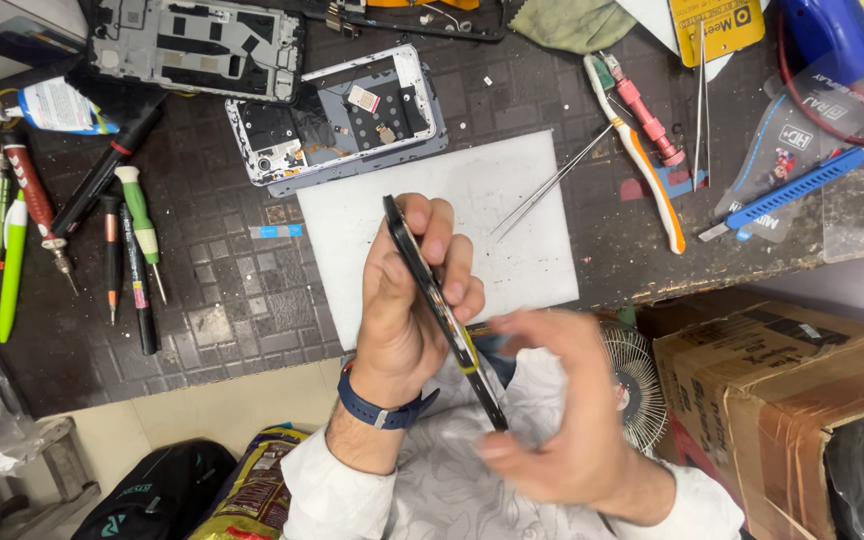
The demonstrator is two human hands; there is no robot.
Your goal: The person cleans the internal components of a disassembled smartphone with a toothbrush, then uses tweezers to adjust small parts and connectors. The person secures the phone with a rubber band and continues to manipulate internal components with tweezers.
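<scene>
Workbench layout | phone [442, 305] held on edge between left hand [407, 300] and right hand [562, 410], above near edge of mat [512, 200] | tweezers [547, 190] on mat's right part | opened phone frame [342, 115] behind mat | screwdrivers [137, 240] left of mat | cardboard box [782, 400] right, below bench [222, 310]

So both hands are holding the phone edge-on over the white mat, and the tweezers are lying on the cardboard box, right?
Not quite. The head view shows the tweezers lying on the white mat, not the box. The left hand and right hand do hold the phone edge-on.
</scene>
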